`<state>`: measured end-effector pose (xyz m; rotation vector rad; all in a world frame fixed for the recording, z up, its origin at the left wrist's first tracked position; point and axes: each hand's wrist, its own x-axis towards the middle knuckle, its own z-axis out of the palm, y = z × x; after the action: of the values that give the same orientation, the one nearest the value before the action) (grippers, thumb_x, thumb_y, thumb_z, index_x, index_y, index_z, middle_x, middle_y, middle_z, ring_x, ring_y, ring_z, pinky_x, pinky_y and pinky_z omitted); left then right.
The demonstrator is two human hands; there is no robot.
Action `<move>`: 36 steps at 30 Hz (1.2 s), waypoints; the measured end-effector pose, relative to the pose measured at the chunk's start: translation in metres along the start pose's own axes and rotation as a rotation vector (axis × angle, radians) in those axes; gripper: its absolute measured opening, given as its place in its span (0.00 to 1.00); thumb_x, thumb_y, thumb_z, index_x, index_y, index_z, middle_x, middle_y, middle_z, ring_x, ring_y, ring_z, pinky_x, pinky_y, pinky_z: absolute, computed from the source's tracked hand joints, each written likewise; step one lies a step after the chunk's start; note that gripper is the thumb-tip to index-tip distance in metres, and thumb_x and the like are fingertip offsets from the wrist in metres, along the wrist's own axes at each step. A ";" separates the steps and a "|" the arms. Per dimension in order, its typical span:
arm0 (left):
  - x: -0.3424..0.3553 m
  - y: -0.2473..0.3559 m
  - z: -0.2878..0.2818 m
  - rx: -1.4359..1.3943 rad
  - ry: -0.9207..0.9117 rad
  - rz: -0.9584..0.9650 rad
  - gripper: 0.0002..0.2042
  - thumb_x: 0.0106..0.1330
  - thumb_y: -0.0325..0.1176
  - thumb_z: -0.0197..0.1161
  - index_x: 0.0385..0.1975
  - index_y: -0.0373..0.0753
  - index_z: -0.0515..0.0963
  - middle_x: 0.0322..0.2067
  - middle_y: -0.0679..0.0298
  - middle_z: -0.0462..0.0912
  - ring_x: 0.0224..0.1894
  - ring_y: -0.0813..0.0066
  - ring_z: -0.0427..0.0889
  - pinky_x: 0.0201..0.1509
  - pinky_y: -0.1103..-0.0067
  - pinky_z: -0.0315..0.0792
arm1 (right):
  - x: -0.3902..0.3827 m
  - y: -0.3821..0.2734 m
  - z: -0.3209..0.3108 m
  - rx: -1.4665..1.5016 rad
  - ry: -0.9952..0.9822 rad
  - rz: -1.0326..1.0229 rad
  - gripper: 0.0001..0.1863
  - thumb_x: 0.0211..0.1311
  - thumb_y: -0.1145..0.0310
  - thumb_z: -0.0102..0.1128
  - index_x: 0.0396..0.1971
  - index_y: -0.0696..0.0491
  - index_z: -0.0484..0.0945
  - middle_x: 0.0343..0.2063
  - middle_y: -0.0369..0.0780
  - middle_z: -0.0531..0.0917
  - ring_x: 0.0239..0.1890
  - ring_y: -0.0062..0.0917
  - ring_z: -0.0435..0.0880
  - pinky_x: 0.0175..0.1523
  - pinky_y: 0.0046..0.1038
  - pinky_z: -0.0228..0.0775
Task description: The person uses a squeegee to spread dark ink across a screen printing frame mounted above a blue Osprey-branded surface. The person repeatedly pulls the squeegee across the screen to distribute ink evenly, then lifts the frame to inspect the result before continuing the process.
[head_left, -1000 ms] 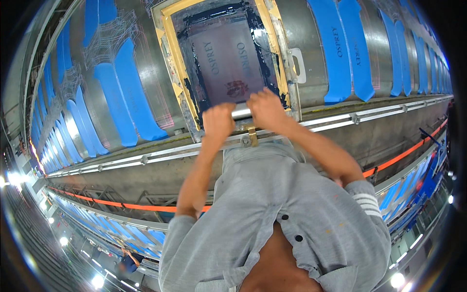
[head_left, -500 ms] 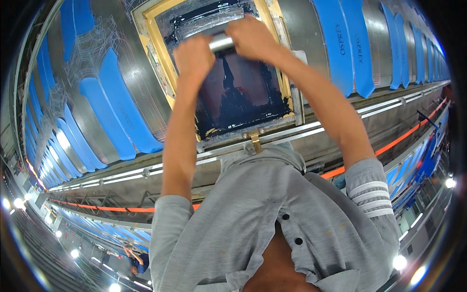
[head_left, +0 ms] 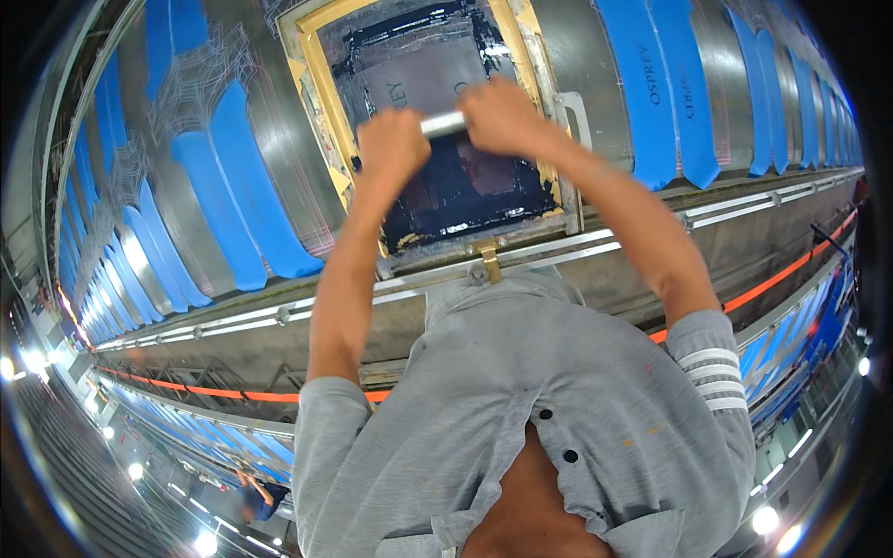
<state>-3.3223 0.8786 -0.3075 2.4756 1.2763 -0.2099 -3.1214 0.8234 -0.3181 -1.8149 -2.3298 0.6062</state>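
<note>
My left hand [head_left: 395, 144] and my right hand [head_left: 498, 116] are closed around a metal squeegee bar [head_left: 443, 124], one near each end, over a screen printing frame [head_left: 330, 121]. The frame has yellow-taped edges and a translucent mesh [head_left: 405, 70] with printed lettering visible. Dark navy ink [head_left: 446, 200] coats the half nearer me and streaks the far border. A brass fitting [head_left: 488, 258] sits at the frame's near edge, and a white handle [head_left: 579, 119] is on its right side.
Long metal printing table [head_left: 586, 79] with rows of blue fabric pieces [head_left: 237, 214] either side. A metal rail [head_left: 605, 245] runs along the near edge, an orange strip [head_left: 763, 288] below it. Another person [head_left: 265, 498] stands at a further table, lower left.
Both hands pushed the squeegee from the near edge to the far part of the screen, then drew it partway back toward me. The ink's spread on the mesh has changed.
</note>
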 end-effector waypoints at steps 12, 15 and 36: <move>0.033 -0.009 0.009 -0.024 0.167 0.006 0.16 0.58 0.30 0.61 0.44 0.50 0.90 0.37 0.55 0.89 0.36 0.52 0.89 0.44 0.60 0.82 | 0.026 0.018 0.003 -0.093 0.099 -0.014 0.12 0.52 0.75 0.59 0.38 0.53 0.85 0.38 0.44 0.84 0.47 0.39 0.85 0.70 0.49 0.65; -0.060 0.025 0.032 -0.170 0.180 0.071 0.17 0.53 0.24 0.64 0.44 0.42 0.86 0.40 0.59 0.88 0.39 0.56 0.89 0.41 0.64 0.84 | -0.060 -0.031 0.021 -0.023 0.113 -0.053 0.08 0.49 0.74 0.62 0.32 0.54 0.82 0.34 0.41 0.79 0.43 0.37 0.82 0.70 0.48 0.65; -0.166 0.060 0.059 -0.281 0.250 0.095 0.19 0.46 0.18 0.64 0.41 0.38 0.86 0.44 0.57 0.89 0.46 0.57 0.88 0.50 0.66 0.82 | -0.089 0.077 0.020 0.446 0.651 0.842 0.21 0.67 0.53 0.59 0.39 0.56 0.87 0.36 0.53 0.88 0.41 0.48 0.88 0.49 0.42 0.77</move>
<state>-3.3690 0.6988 -0.3010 2.3616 1.1836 0.2924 -3.0354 0.7491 -0.3535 -2.2389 -0.9007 0.4461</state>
